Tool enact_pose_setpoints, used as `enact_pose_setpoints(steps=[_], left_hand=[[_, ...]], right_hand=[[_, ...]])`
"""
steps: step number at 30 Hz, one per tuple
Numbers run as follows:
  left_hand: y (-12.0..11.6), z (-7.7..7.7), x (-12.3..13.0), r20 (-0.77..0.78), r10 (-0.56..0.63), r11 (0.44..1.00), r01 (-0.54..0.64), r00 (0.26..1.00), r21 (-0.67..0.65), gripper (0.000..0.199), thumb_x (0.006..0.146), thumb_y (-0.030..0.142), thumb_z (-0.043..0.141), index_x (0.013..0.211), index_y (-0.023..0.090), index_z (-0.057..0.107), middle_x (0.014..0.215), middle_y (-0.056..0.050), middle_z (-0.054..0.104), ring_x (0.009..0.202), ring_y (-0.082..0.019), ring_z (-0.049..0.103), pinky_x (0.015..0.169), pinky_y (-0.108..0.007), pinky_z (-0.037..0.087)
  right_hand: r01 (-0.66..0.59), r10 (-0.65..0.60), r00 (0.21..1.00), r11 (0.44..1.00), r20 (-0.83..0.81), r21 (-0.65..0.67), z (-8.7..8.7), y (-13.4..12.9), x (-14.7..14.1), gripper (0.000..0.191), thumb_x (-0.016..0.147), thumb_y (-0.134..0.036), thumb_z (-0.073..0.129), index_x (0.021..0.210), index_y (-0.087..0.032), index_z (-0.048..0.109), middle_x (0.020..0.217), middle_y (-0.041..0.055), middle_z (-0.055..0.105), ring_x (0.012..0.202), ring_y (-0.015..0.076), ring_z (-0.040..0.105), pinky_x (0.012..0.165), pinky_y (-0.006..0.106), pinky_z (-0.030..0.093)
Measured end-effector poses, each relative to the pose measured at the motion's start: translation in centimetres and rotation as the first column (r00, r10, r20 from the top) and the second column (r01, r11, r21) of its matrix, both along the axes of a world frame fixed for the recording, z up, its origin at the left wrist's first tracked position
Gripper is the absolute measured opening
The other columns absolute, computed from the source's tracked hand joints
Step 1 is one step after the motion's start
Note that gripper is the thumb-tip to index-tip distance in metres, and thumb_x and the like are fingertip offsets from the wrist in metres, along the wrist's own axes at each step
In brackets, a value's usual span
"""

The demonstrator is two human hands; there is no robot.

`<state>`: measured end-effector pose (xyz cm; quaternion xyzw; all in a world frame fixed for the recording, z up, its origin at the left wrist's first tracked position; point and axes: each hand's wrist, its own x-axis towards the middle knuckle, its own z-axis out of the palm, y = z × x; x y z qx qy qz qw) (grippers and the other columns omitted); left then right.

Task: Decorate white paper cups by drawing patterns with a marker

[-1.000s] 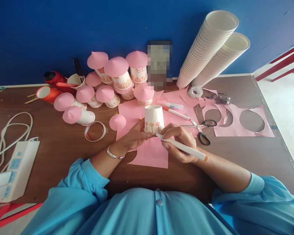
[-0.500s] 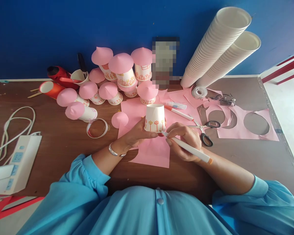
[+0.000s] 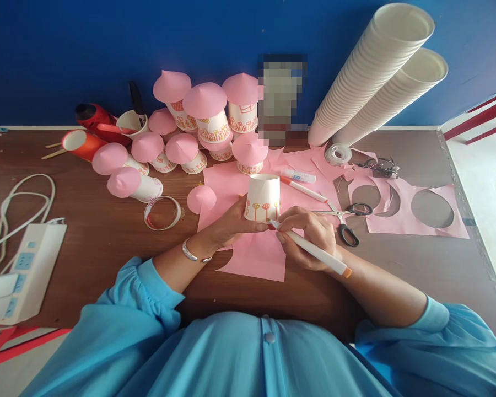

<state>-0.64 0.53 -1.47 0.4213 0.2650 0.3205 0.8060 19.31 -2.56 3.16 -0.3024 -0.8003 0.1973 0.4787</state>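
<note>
My left hand (image 3: 234, 225) is closed around the lower left side of a white paper cup (image 3: 263, 190), held upside down above pink paper. Red and yellow flowers are drawn in a row near its rim. My right hand (image 3: 310, 237) grips a white marker (image 3: 318, 251) with an orange end, its tip at the cup's lower edge. Behind the cup lie another marker (image 3: 303, 189) and a glue stick (image 3: 300, 176). Scissors (image 3: 349, 220) with black handles rest open to the right of my right hand. Several decorated cups with pink cone roofs (image 3: 205, 101) stand at the back left.
Two tall stacks of paper cups (image 3: 372, 71) lean on the blue wall. Cut pink paper (image 3: 434, 187) and a tape roll (image 3: 338, 155) lie on the right. A paper ring (image 3: 162, 213) and a power strip (image 3: 35, 270) are on the left.
The view has shifted slightly. My left hand still holds the cup, whose drawn flowers sit slightly further right. The marker tip stays at its lower edge.
</note>
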Motion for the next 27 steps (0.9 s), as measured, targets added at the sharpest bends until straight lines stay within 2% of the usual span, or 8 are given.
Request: enact_pose_setpoints(steps=[7, 11, 16, 22, 27], left_hand=[[0.0, 0.1, 0.0, -0.007, 0.001, 1.0, -0.001, 1.0, -0.008, 0.041, 0.075, 0.022, 0.083, 0.113, 0.019, 0.068, 0.104, -0.007, 0.075, 0.098, -0.023, 0.071, 0.086, -0.035, 0.055], [0.1, 0.6, 0.2, 0.007, 0.012, 1.0, -0.012, 1.0, -0.029, 0.043, 0.072, 0.022, 0.085, 0.112, 0.02, 0.068, 0.102, -0.005, 0.075, 0.094, -0.02, 0.07, 0.085, -0.033, 0.054], [0.1, 1.3, 0.2, 0.02, -0.016, 1.0, 0.017, 1.0, -0.017, 0.043, 0.075, 0.025, 0.083, 0.114, 0.02, 0.068, 0.105, -0.006, 0.075, 0.097, -0.021, 0.07, 0.089, -0.035, 0.054], [0.0, 1.0, 0.2, -0.012, -0.005, 1.0, 0.004, 1.0, -0.017, 0.045, 0.074, 0.026, 0.083, 0.116, 0.019, 0.067, 0.109, -0.008, 0.074, 0.101, -0.024, 0.07, 0.091, -0.039, 0.055], [0.0, 0.8, 0.1, -0.014, 0.011, 1.0, -0.011, 1.0, -0.023, 0.045, 0.073, 0.025, 0.084, 0.115, 0.02, 0.068, 0.109, -0.008, 0.074, 0.1, -0.024, 0.07, 0.089, -0.037, 0.055]], right_hand=[[0.035, -0.035, 0.999, 0.999, 0.011, -0.003, 0.1, -0.1, 0.0, 0.016, 0.085, -0.01, 0.06, 0.093, -0.022, 0.055, 0.074, 0.0018, 0.065, 0.061, 0.0161, 0.066, 0.051, 0.026, 0.049], [0.066, -0.066, 0.997, 0.998, 0.028, 0.002, 0.0, -0.1, 0.0, 0.016, 0.086, -0.01, 0.059, 0.095, -0.022, 0.054, 0.076, 0.0017, 0.065, 0.064, 0.016, 0.067, 0.052, 0.026, 0.051], [0.085, -0.084, 0.996, 0.996, 0.018, -0.013, 0.1, -0.1, 0.1, 0.017, 0.085, -0.01, 0.06, 0.095, -0.023, 0.056, 0.076, 0.0011, 0.066, 0.065, 0.0162, 0.068, 0.053, 0.025, 0.051], [0.1, -0.1, 0.995, 0.995, 0.015, -0.001, 0.2, -0.1, 0.1, 0.017, 0.085, -0.009, 0.06, 0.094, -0.023, 0.056, 0.074, 0.0003, 0.066, 0.065, 0.0164, 0.068, 0.053, 0.025, 0.052], [0.091, -0.091, 0.996, 0.996, 0.023, 0.008, 0.1, -0.1, 0.0, 0.015, 0.086, -0.01, 0.059, 0.093, -0.022, 0.055, 0.075, 0.0016, 0.066, 0.063, 0.0157, 0.066, 0.052, 0.026, 0.051]])
